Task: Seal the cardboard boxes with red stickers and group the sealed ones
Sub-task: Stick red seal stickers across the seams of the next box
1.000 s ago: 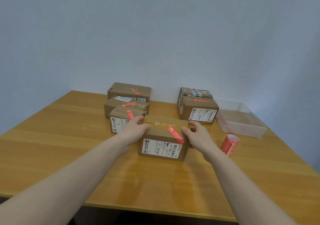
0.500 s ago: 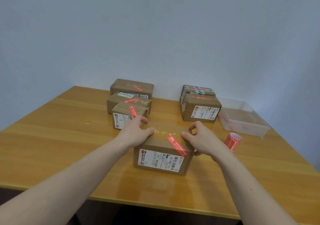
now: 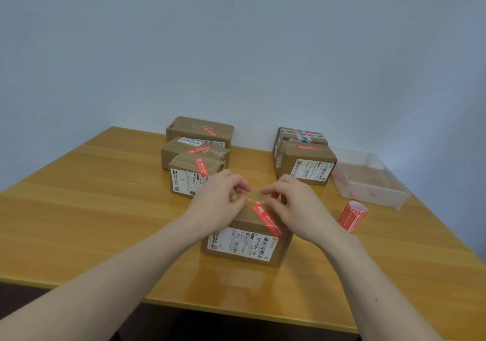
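A brown cardboard box [image 3: 244, 246] with a white shipping label stands on the table near the front edge. A red sticker [image 3: 266, 220] runs diagonally across its top and over the front edge. My left hand [image 3: 218, 201] and my right hand [image 3: 292, 204] both lie on the box's top. Their thumbs and forefingers are curled together on a strip of clear tape there. A roll of red stickers [image 3: 351, 217] stands on the table right of the box.
Three stickered boxes [image 3: 184, 180] sit in a row at the back left, and two more boxes [image 3: 305, 164] at the back right. A clear plastic bin [image 3: 368, 180] with red scraps sits far right. The wooden table [image 3: 92, 196] meets a wall behind.
The box slid toward the table's front edge. Both hands left its sides and came together on its top.
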